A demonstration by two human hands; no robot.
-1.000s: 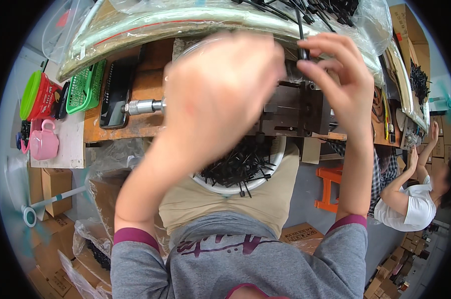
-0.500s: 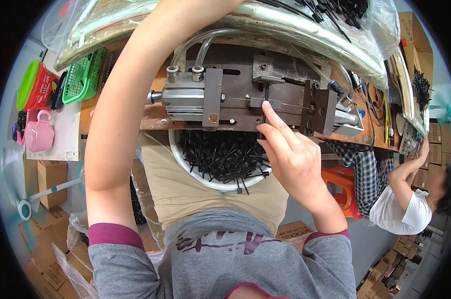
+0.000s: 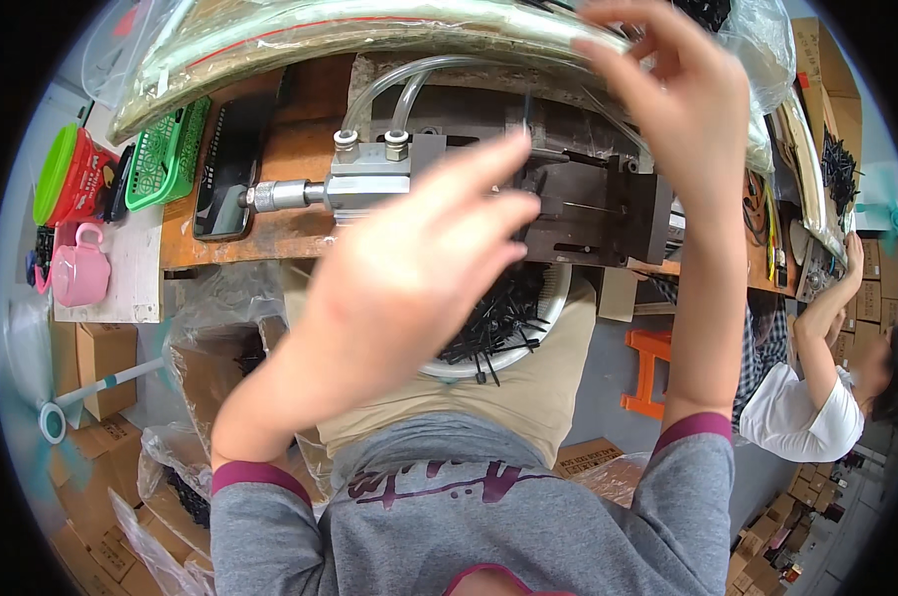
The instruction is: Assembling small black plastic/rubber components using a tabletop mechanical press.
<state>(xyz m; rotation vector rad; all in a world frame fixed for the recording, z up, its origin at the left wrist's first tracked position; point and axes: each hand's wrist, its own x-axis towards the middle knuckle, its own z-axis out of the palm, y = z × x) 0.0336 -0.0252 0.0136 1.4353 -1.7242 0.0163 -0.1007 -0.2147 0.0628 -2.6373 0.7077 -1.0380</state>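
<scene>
My left hand (image 3: 399,283) reaches across the near side of a dark metal bench fixture (image 3: 593,184), its fingers smeared by motion. A thin dark upright piece shows as a blur by the fingertips; whether they grip it cannot be made out. Up at the right, my right hand (image 3: 695,99) is raised over the plastic-covered far edge with fingers apart and nothing visible in them. A silver air cylinder (image 3: 369,179) with clear hoses forms the fixture's left end, partly covered by my left hand. On my lap, a white tub (image 3: 560,310) holds many black stemmed plastic parts (image 3: 503,323).
A dark phone (image 3: 226,174) lies on the wooden bench, beside a green basket (image 3: 166,159). Further left are a pink cup (image 3: 79,273) and a red tub (image 3: 76,189). Plastic sheeting (image 3: 369,40) edges the far side. Another person (image 3: 801,407) sits at right near an orange stool (image 3: 647,372).
My left hand has come down from the far plastic edge to the fixture. My right hand has left the black part at the fixture and moved up and right to the far edge.
</scene>
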